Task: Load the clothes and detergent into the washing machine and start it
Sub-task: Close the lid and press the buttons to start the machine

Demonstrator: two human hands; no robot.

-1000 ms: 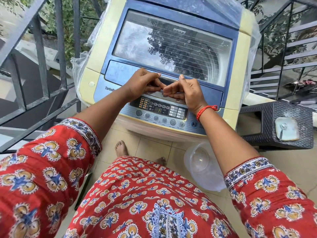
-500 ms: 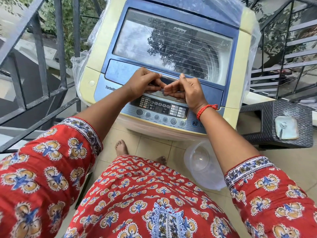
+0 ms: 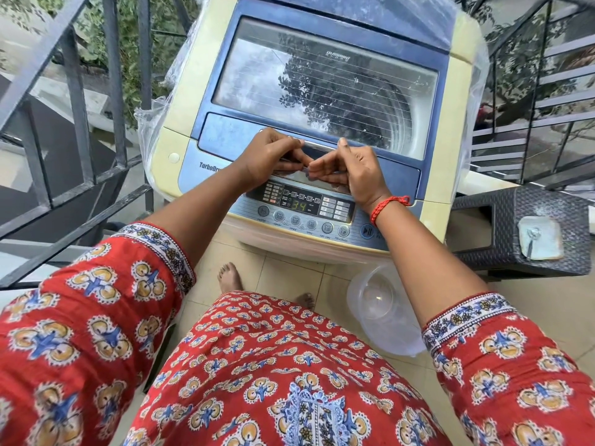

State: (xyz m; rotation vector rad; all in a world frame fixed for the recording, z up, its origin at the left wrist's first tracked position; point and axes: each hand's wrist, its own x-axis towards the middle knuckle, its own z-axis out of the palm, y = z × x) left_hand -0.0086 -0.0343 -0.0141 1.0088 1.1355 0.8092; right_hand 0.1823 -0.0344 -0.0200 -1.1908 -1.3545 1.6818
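So the washing machine [image 3: 315, 123] fills 12 o'clock, lid [image 3: 322, 88] down, display [image 3: 299, 206] lit. Left hand [image 3: 270, 156] and right hand [image 3: 351, 169] both curl under the lid handle [image 3: 318, 144] at centre. I'd lift evenly with both, straight up, and not bump the buttons at 6 o'clock.

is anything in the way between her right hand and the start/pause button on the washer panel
Nothing visible blocks it. The right hand rests at the lid handle with the left hand, and the start/pause button lies bare on the panel just below the right wrist.
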